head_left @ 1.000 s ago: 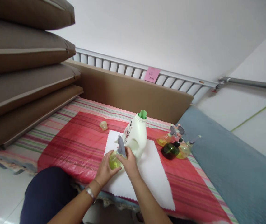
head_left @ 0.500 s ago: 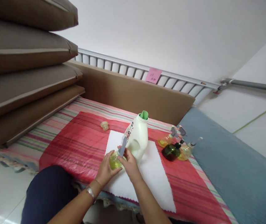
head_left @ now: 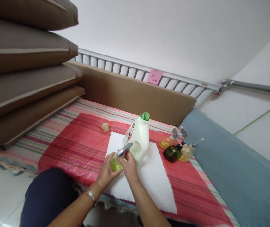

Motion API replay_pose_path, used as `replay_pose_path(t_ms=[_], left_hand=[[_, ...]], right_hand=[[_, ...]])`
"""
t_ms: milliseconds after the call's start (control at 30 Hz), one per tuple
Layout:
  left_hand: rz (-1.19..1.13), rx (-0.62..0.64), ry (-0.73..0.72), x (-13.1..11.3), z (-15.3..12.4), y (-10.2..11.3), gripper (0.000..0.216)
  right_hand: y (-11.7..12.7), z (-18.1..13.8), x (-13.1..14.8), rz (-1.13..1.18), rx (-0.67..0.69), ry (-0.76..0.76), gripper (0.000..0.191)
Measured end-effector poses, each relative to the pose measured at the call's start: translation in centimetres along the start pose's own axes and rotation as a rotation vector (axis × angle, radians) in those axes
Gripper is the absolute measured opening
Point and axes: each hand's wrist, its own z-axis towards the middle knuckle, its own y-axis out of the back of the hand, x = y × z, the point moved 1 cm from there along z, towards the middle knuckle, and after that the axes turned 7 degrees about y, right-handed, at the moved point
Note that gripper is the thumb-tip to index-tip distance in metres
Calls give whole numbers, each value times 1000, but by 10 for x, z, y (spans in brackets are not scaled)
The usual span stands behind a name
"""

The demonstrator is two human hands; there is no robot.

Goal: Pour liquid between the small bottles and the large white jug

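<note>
My left hand is wrapped round a small clear spray bottle with yellow-green liquid in it. The fingers of my right hand are closed at the collar of its grey trigger head, which points to the right and away from me. Just beyond my hands stands a large pale jug with a green spout in its open neck. A white cloth with a scalloped edge lies under the jug and my hands. To the left is a small translucent cap.
Several bottles stand at the right, among them a dark green one and a yellow one with a grey trigger. Red plastic sheeting covers the striped cloth. Stacked brown cushions rise at the left, and a brown board stands behind.
The grey trigger head has turned on the bottle, from pointing nearly straight away to pointing right. My hands stay at about the same spot.
</note>
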Motion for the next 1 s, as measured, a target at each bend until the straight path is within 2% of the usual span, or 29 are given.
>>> replay_pose_path(t_ms=[100, 200, 300, 400, 500, 600, 800, 1000], left_hand=[[6, -7, -4, -1, 0, 1, 69], [14, 7, -2, -3, 0, 2, 69], [32, 18, 10, -3, 0, 2, 74], [58, 3, 20, -1, 0, 1, 74], [54, -21, 11, 2, 1, 0, 74], [39, -27, 3, 4, 1, -1, 73], [11, 5, 16, 4, 2, -1, 75], [-26, 16, 36, 1, 4, 1, 75]], right_hand=[[0, -6, -2, -91, -26, 22, 39], [11, -22, 4, -200, -42, 71, 38], [30, -35, 23, -307, -66, 158, 23], [47, -29, 50, -401, -77, 288, 20], [53, -4, 74, -633, 64, 462, 27], [52, 22, 87, -811, 263, 546, 27], [45, 39, 104, -1009, 458, 488, 19], [36, 38, 126, -1168, 455, 372, 32]])
